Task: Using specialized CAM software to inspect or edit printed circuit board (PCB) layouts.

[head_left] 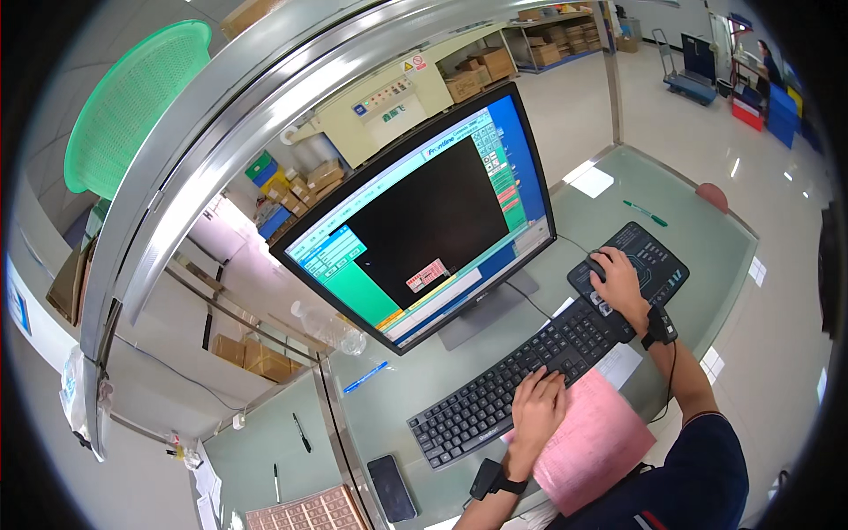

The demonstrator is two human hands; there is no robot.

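Observation:
My right hand [621, 287] rests over a dark computer mouse [595, 262], its fingers curved round it on a black patterned mouse pad [654, 258]. My left hand [537, 411] lies on the right part of a black keyboard [481, 405], fingers loosely stretched over the keys and holding nothing. Beyond the keyboard stands a black-framed monitor [433, 221], tilted in view, showing a dark window, green panels and a small pink-red graphic. A pink sheet [592, 442] lies under my left wrist and in front of the keyboard. Both wrists wear black straps with small devices.
On the greenish desk [707, 291] are a green marker [646, 213], a blue pen [366, 377], a clear plastic bottle [329, 327] and a dark phone [391, 488]. A metal frame [177, 177] arches at left, beside a green basket [132, 106]. Cartons and a trolley [687, 84] stand farther off.

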